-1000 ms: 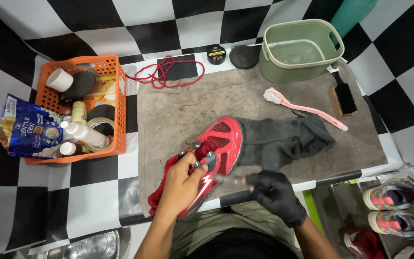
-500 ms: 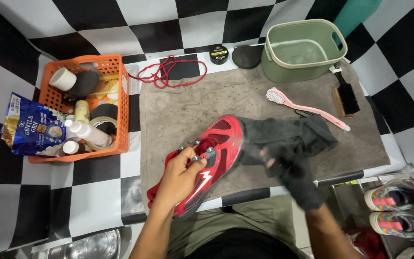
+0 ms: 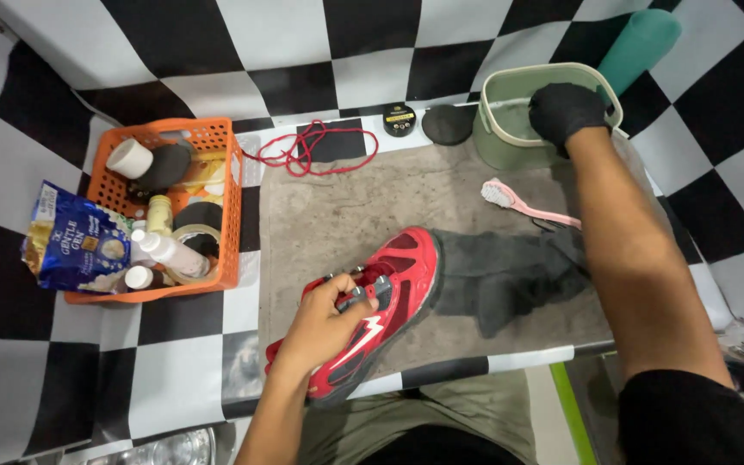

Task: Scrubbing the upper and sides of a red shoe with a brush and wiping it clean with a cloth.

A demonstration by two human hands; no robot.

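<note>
Here the left hand (image 3: 325, 323) is gripping the red sneaker (image 3: 376, 301) by its tongue and lace area, fingers closed around the upper, holding it tilted on the grey mat (image 3: 346, 198) near the table's front edge. The right hand (image 3: 566, 110), in a black glove, is reaching across to the green tub (image 3: 497, 129) at the far right corner, its fingers curling over the rim and dipping inside; whether it is closing on anything in there I cannot tell. A dark grey cloth (image 3: 505, 271) is lying just beside the shoe's toe, and a pink brush (image 3: 523, 202) is resting between the cloth and the tub. By my judgement the cleaning is at the wetting stage, with the shoe steadied and waiting, so the coming move is calling for a firm hold on the sneaker while the gloved hand is travelling over the mat without dripping on the orange basket (image 3: 230, 215) side
</note>
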